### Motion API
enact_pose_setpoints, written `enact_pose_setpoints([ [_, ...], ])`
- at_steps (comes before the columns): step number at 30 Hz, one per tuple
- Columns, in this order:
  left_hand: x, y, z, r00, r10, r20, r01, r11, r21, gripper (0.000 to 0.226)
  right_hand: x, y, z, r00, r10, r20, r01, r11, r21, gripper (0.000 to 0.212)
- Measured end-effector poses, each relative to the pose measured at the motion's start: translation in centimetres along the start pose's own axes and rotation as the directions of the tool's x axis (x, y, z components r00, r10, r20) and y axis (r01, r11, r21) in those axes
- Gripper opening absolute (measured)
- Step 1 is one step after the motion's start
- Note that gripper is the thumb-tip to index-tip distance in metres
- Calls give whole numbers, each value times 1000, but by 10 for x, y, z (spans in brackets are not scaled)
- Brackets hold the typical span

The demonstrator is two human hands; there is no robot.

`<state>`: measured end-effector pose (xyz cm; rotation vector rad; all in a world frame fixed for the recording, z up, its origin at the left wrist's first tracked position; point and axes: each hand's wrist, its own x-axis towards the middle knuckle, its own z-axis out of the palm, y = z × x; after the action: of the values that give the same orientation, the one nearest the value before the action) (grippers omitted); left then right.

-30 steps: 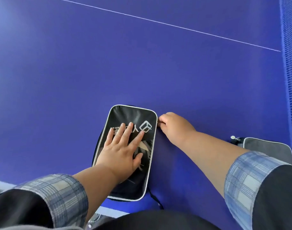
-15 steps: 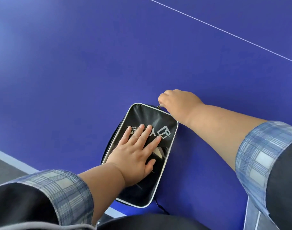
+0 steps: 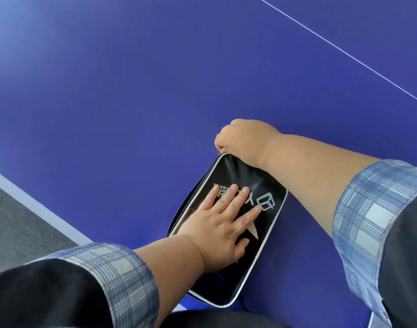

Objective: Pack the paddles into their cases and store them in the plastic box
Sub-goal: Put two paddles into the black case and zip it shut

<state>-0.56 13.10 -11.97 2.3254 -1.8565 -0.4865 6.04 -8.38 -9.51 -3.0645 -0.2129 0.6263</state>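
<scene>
A black paddle case (image 3: 261, 247) with white piping and a white logo lies flat on the blue table-tennis table (image 3: 136, 95), near its front edge. My left hand (image 3: 224, 223) rests flat on the case's top, fingers spread, pressing it down. My right hand (image 3: 240, 138) is at the case's far corner, fingers pinched on the zipper pull (image 3: 220, 153). The zipper runs along the case's left side. No paddle shows; whatever is inside the case is hidden. The plastic box is out of view.
A white line (image 3: 344, 52) crosses the table at the upper right. The table's white edge (image 3: 37, 204) runs diagonally at the left, with grey floor (image 3: 18, 228) beyond it. My plaid-cuffed sleeves fill the bottom corners.
My right hand has travelled with the zipper pull from the case's right corner, along the far edge, to its far left corner. The view swung left; the second case at the right dropped out of view.
</scene>
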Motion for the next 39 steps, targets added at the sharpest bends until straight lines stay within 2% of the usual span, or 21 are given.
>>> enact_pose_setpoints([
  [6, 0, 0, 7, 1000, -3, 18, 3, 1000, -18, 69, 12, -13, -8, 993, -104, 47, 108, 989, -102, 33],
  [8, 0, -1, 8, 1000, 3, 23, -3, 1000, -8, 69, 9, -16, -9, 997, -44, 63, 48, 997, -53, 29],
  [10, 1, -2, 9, 1000, 2, 22, -2, 1000, -1, 69, -1, -23, -7, 997, 67, 48, -70, 995, 65, 35],
  [12, 1, -1, 9, 1000, -11, 4, 11, 1000, -22, 70, -18, -38, 1, 976, 212, -39, -198, 953, 227, 42],
  [14, -1, -1, 9, 998, -14, -67, 9, 997, -70, 69, -44, -61, 14, 894, 429, -129, -345, 844, 410, 44],
  [15, -3, 0, 8, 993, -5, -122, -8, 994, -110, 65, -59, -73, 20, 827, 544, -144, -419, 766, 488, 44],
  [17, -7, -1, 6, 955, 20, -297, -87, 973, -213, 41, -88, -96, 32, 663, 741, -109, -531, 568, 629, 44],
  [18, -10, -2, 5, 917, 5, -399, -127, 951, -280, 28, -99, -106, 36, 597, 800, -63, -559, 471, 683, 45],
  [20, -15, -4, -3, 855, -96, -510, -163, 884, -439, 16, -114, -123, 41, 548, 836, 19, -588, 369, 720, 48],
  [22, -13, -12, -19, 826, -285, -485, -89, 785, -613, 14, -117, -138, 43, 556, 831, 2, -604, 402, 689, 52],
  [24, -1, -35, -35, 823, -486, -294, 101, 635, -766, 19, -113, -157, 46, 590, 807, -28, -627, 480, 614, 58],
  [25, 7, -52, -40, 825, -536, -179, 209, 583, -785, 26, -109, -167, 49, 614, 790, -10, -649, 511, 563, 62],
  [26, 17, -70, -44, 837, -542, -78, 312, 590, -745, 35, -106, -177, 54, 633, 774, 16, -677, 544, 495, 68],
  [28, 33, -104, -48, 883, -462, 83, 426, 715, -554, 50, -102, -190, 65, 647, 762, 23, -719, 600, 352, 76],
  [30, 47, -123, -49, 934, -323, 153, 357, 859, -367, 52, -101, -194, 72, 632, 775, -14, -736, 606, 301, 77],
  [32, 59, -127, -47, 973, -188, 134, 220, 932, -289, 40, -101, -193, 76, 626, 779, -38, -741, 609, 282, 76],
  [35, 69, -127, -44, 987, -145, 73, 159, 955, -252, 27, -98, -194, 77, 623, 781, -55, -744, 612, 266, 76],
  [39, 60, -128, -31, 985, -168, -27, 158, 964, -213, 31, -98, -195, 77, 614, 787, -66, -751, 608, 258, 74],
])
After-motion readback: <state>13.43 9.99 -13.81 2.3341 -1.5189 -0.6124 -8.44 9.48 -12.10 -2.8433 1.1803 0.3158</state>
